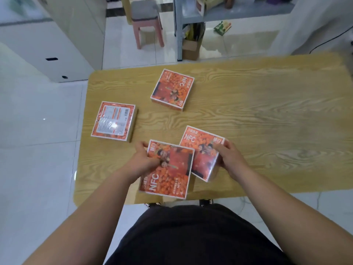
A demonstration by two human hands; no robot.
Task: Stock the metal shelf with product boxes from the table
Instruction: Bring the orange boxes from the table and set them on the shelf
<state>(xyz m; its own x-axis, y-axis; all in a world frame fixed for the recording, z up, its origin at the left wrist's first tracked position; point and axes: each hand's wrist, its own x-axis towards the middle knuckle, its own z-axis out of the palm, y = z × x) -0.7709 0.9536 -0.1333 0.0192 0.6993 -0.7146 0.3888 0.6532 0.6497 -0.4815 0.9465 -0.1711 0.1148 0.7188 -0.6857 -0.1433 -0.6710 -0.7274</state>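
Several orange shrink-wrapped product boxes lie on the wooden table (pixel 257 115). My left hand (pixel 142 159) grips the near box (pixel 170 175) at its left edge, thumb on its top face. My right hand (pixel 228 156) grips a second box (pixel 200 150) on its right side; this box sits partly under the near one. Another box (pixel 172 89) lies face up at the table's middle back. A fourth box (pixel 113 121) lies label side up at the left edge. The grey metal shelf (pixel 219 15) stands beyond the table's far edge.
A pink stool (pixel 147 22) stands on the tiled floor left of the shelf. A cardboard carton (pixel 191 48) and a green packet (pixel 222 27) lie under the shelf. White cabinets (pixel 47 44) fill the left. The table's right half is bare wood.
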